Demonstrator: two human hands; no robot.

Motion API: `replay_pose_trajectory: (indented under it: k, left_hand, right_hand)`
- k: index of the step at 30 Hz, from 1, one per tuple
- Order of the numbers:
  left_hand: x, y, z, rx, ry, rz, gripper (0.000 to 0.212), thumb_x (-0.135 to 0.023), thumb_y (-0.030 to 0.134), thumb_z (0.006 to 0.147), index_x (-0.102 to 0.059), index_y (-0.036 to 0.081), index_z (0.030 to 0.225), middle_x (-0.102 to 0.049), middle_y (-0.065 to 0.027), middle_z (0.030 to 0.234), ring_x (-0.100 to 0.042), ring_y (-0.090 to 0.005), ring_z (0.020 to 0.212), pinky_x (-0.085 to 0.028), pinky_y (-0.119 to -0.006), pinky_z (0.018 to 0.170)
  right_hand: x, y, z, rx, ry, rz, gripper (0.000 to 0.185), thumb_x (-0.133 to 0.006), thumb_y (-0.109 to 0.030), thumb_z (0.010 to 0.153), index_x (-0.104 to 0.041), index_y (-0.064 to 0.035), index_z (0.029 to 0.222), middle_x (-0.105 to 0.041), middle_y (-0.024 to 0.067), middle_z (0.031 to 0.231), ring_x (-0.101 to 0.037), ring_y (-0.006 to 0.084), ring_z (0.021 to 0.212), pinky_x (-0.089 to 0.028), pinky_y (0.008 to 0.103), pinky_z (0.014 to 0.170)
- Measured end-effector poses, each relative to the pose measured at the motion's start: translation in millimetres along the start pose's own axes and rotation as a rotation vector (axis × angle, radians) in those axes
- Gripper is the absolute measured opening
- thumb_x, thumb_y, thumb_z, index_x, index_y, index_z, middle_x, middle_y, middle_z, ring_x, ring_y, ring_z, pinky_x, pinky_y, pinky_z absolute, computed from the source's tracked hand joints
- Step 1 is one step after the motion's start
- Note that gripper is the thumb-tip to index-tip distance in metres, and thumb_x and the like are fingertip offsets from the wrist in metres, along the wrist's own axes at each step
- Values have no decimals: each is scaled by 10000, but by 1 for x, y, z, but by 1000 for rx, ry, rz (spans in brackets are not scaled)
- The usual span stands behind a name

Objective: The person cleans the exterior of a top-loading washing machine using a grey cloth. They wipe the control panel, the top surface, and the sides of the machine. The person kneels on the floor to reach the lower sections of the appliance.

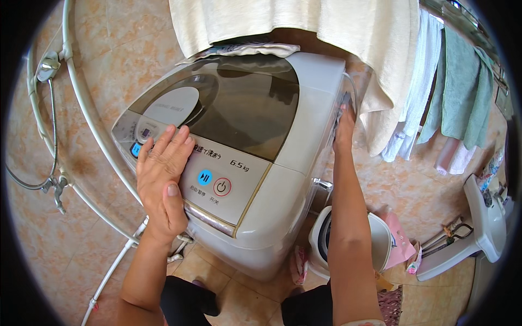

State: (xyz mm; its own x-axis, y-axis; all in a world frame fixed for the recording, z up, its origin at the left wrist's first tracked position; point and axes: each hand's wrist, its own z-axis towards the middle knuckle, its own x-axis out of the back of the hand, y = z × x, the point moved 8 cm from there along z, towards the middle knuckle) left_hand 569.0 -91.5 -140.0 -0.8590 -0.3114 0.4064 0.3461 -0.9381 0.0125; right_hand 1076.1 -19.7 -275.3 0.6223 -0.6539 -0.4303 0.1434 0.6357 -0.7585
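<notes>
A top-loading washing machine point(261, 220) with a dark see-through lid point(253, 114) stands before me. My left hand point(163, 175) lies flat on its front control panel point(228, 167), fingers slightly apart, left of the round start and power buttons. My right hand point(346, 122) reaches to the machine's right side near the back, against a grey cloth point(341, 110) that shows beyond and beside the fingers. A thin pale hose or cord point(354, 87) curves close by it. The fingers of my right hand are partly hidden.
A large cream towel point(293, 18) hangs behind the machine; blue point(420, 69) and green towels point(465, 89) hang at the right. White pipes point(91, 130) and a shower hose point(53, 130) run along the left wall. White bins point(379, 240) and a washbasin point(489, 224) stand at the right.
</notes>
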Motion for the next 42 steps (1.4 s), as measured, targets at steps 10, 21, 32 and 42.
replay_pose_trajectory:
  k: [10,21,32,42]
  left_hand:
    - [-1,2,2,-66,40,-11,480,-303,234,988,-662,10,1215,-649,-175,1260,-560,-368,1247,-290,-484,1098]
    - [7,-3,-5,-73,88,-6,414,-384,173,940,-684,27,1185,-667,-147,1235,-582,-333,1225,-311,-454,1082]
    - [7,-3,-7,-107,144,17,376,-418,117,911,-687,42,1164,-673,-124,1228,-598,-318,1195,-352,-460,1050]
    - [10,-2,-9,-126,172,46,373,-408,116,919,-692,45,1151,-680,-125,1211,-606,-321,1178,-377,-457,1027]
  right_hand:
    - [136,238,-226,-550,231,289,357,-598,-288,930,-619,-51,1197,-643,41,1086,-618,193,989,-481,332,908]
    - [26,7,-304,53,72,-422,519,-506,-268,1021,-432,34,1436,-332,198,1539,-320,281,1418,-229,354,1161]
    - [95,161,-523,-858,391,103,419,-452,-313,1034,-465,-63,1370,-521,76,1322,-497,208,1200,-413,322,988]
    - [-34,-84,-444,275,126,-702,507,-413,-171,1033,-275,-12,1494,-270,147,1550,-345,310,1384,-297,396,1141]
